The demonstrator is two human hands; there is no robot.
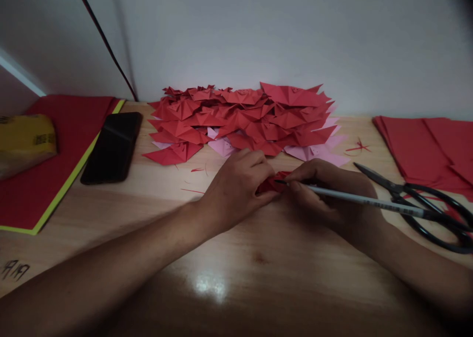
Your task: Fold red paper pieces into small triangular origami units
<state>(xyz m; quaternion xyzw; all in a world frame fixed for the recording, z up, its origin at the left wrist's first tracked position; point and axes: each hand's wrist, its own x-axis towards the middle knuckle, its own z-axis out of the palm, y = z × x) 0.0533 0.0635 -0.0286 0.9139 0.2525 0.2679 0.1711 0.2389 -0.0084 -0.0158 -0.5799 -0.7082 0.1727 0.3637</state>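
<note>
Small folded red paper piece (272,183): lay mid-table, pinched under left hand (236,186). Right hand (325,189) closed around pen (354,199), tip on the paper. Folded red pile (244,117) along far edge; scissors (424,204) at right edge; phone (113,147) left.

The room is dim and the colours look muddy; a light from above leaves a small white glare patch on the wooden table (210,283); the forearms in the foreground are dark and soft-edged, nearly in shadow; the wall (295,31) is a flat grey, darkening at the top right corner; straight lines bow near the edges; the centre is fairly sharp.
</note>
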